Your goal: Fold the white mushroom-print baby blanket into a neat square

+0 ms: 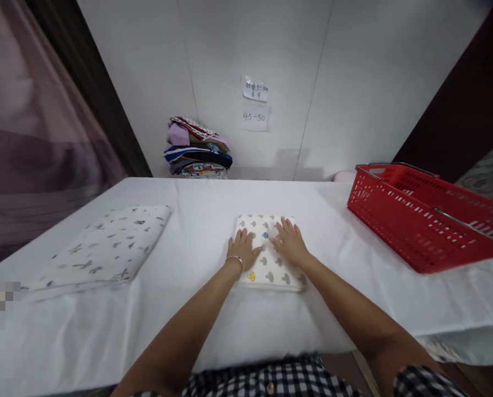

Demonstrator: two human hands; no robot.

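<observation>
A folded white cloth (267,263) printed with grey, blue and yellow mushroom shapes lies in front of me on the white-covered table (197,248). My left hand (244,248) rests flat on its left side, fingers spread, with a bracelet at the wrist. On the cloth's right side lies my right hand (290,241), its fingers also spread and pointing away from me. Neither hand grips anything. The cloth is a neat, thick rectangle, partly covered by both hands.
Another folded white cloth (114,245) with dark prints lies at the left. A red perforated basket (416,226) with metal handles stands at the right. Behind the table's far edge is a pile of folded fabrics (199,148). Paper signs (256,117) hang on the wall.
</observation>
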